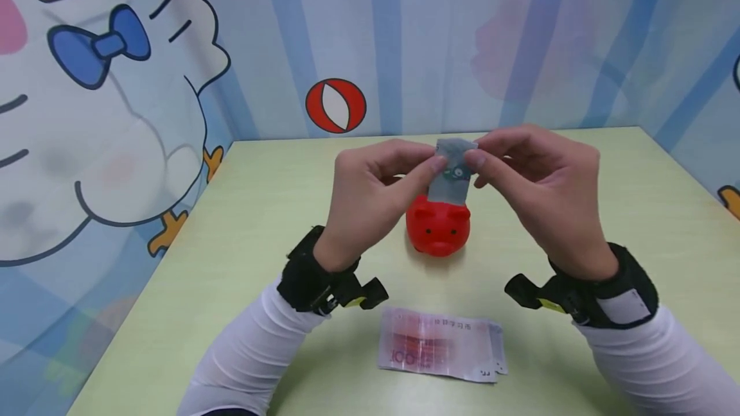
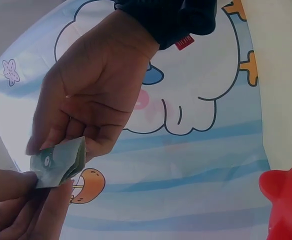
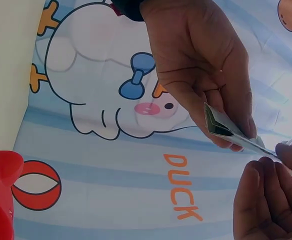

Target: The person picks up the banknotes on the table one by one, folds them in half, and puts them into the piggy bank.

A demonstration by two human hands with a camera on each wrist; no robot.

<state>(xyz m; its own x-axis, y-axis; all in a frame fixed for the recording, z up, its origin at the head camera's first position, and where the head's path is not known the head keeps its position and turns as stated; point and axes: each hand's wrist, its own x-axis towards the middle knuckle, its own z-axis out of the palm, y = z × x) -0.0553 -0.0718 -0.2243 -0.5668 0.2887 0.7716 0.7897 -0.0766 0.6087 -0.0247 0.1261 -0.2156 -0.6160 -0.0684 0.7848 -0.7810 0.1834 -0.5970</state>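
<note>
A small folded banknote [image 1: 451, 186], greenish-grey, is raised above the table between both hands. My left hand [image 1: 370, 194] pinches its left edge between thumb and fingers. The right hand [image 1: 549, 194] pinches the upper right corner the same way. In the left wrist view the folded banknote [image 2: 61, 159] shows several layers at one end. The right wrist view shows the banknote [image 3: 231, 129] nearly edge-on, its folds slightly parted. Behind and below it stands a red piggy bank [image 1: 437, 230], its top partly hidden by the note.
A stack of pinkish 100 banknotes [image 1: 436, 345] lies flat near the front of the pale yellow table [image 1: 243, 210]. Cartoon-printed cloth [image 1: 428, 50] rises along the back and sides. A wrist camera [image 1: 370, 294] sits on each wrist, near the stack.
</note>
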